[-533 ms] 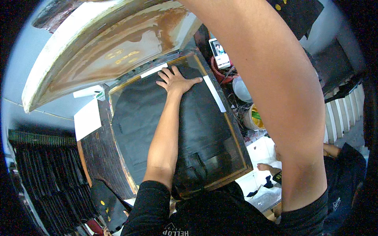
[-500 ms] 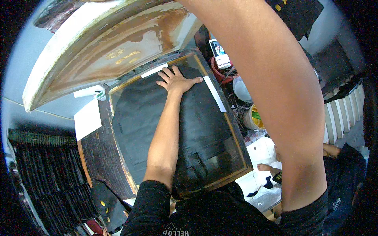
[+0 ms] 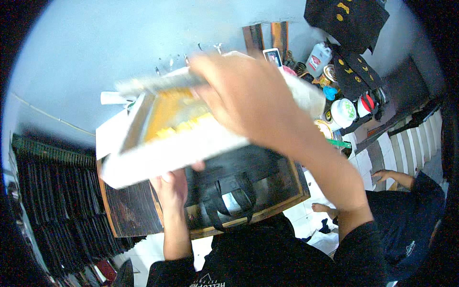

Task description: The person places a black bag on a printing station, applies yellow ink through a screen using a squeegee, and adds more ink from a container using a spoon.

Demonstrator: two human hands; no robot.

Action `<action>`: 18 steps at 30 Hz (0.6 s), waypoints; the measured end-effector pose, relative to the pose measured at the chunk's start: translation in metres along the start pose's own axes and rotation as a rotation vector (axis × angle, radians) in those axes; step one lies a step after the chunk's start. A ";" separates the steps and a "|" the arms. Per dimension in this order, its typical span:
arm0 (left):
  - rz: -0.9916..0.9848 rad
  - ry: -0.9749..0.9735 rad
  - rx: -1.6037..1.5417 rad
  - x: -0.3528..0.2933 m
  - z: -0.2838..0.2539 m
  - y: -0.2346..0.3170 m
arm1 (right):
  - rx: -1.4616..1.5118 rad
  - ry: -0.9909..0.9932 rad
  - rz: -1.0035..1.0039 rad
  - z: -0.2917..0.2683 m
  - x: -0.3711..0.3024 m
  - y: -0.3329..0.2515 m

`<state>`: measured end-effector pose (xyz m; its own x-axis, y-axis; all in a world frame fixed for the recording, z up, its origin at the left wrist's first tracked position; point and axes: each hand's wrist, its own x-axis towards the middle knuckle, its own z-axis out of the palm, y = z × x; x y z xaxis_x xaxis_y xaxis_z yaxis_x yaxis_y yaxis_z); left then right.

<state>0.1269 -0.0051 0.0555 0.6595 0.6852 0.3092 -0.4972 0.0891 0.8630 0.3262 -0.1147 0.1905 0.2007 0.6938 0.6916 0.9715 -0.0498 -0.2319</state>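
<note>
A white-edged printing screen (image 3: 172, 158) with yellow ink in its middle tilts low over a black bag (image 3: 253, 162), blurred by motion. The bag lies flat on a dark wood-edged board, its strap handles toward me. At the screen's near edge is my left hand (image 3: 173, 191); its thumb side shows, but most of its fingers are hidden by the screen. My right hand (image 3: 239, 95) reaches above the far part of the screen, smeared, its fingers curled beside a blurred pale bar (image 3: 153, 81). What these fingers grip cannot be made out.
Black bags hang in a dense row (image 3: 57, 205) at left. Tubs (image 3: 343, 113), a jug (image 3: 318, 60) and a phone (image 3: 272, 56) stand at back right. Another person (image 3: 406, 229) in dark clothes is at right. Dark printed pieces (image 3: 346, 16) hang behind.
The raised screen has come down over the bag. My left hand has drawn back from the bag's far end to the screen's near edge. My right hand has come lower into view.
</note>
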 end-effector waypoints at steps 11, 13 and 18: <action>-0.870 0.204 -0.303 -0.136 -0.031 -0.018 | 0.038 -0.380 0.045 0.074 -0.131 -0.013; -0.873 0.176 -0.336 -0.135 -0.035 -0.016 | 0.042 -0.399 0.048 0.063 -0.130 -0.014; -0.894 0.167 -0.333 -0.137 -0.031 -0.009 | 0.018 -0.679 0.056 0.045 -0.148 -0.051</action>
<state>0.0238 -0.0768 -0.0071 0.7956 0.3566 -0.4898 -0.0018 0.8098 0.5866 0.2412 -0.1826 0.0695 0.1209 0.9879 0.0968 0.9584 -0.0908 -0.2705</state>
